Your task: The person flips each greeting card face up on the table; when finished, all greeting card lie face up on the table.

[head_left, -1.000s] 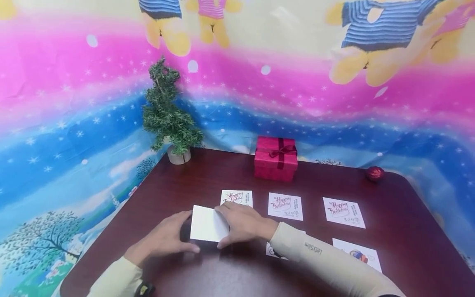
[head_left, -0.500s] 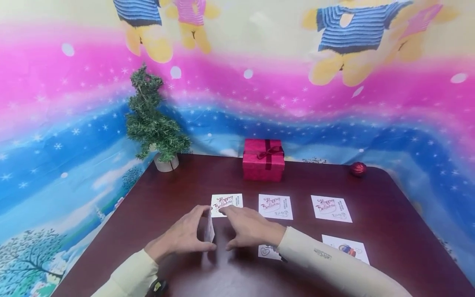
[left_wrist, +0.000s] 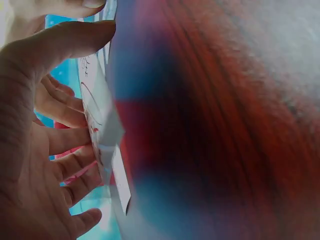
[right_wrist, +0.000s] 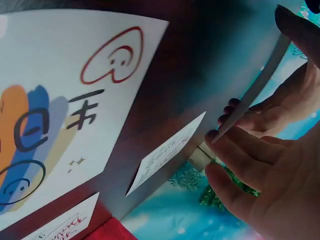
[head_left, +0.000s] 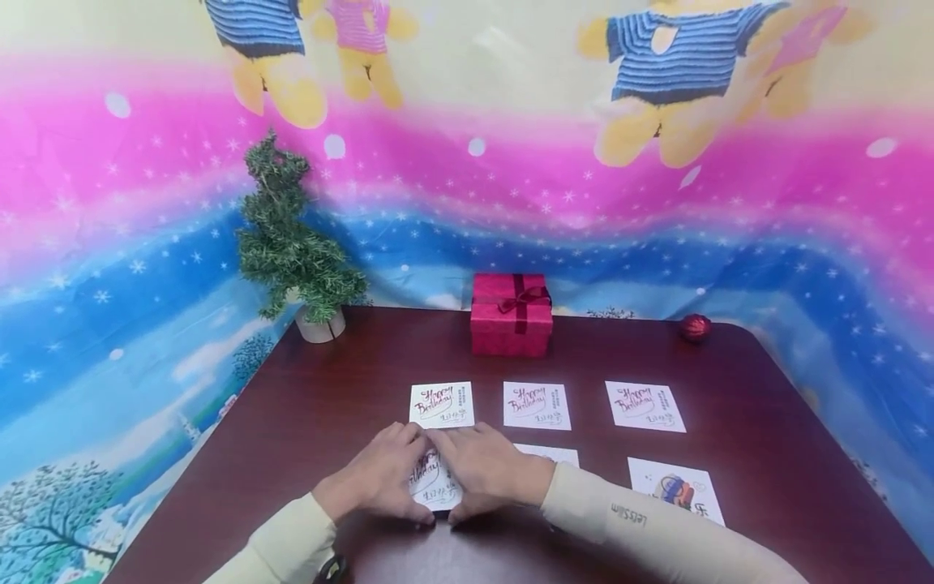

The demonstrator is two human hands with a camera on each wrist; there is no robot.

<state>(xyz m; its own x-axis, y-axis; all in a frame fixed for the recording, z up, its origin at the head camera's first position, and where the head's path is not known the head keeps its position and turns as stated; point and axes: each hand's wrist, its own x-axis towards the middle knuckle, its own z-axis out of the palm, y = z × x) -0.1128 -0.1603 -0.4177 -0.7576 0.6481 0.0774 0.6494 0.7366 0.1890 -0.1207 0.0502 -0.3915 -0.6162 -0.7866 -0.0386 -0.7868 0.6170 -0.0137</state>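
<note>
A square white card (head_left: 435, 487) lies between my two hands just over the table, its "Happy Birthday" lettering facing up. My left hand (head_left: 375, 478) holds its left side, thumb at the near edge and fingers at the far edge. My right hand (head_left: 499, 469) holds its right side in the same way. In the right wrist view the card (right_wrist: 260, 82) shows edge-on between thumb and fingertips. Beyond the hands lies a matching birthday card (head_left: 441, 405). Right of my right hand, a further card (head_left: 553, 454) is partly covered by the forearm.
Two more birthday cards, one mid-table (head_left: 537, 407) and one to the right (head_left: 645, 407), continue the far row. A card with a colourful drawing (head_left: 674, 491) lies nearer. At the back stand a small artificial tree (head_left: 299, 243), a red gift box (head_left: 511, 316) and a red ornament (head_left: 696, 328).
The card has turned from its blank side, through upright in my left hand, to its printed side up, and come lower. My right hand let go, then closed on it again. The head view shifted.
</note>
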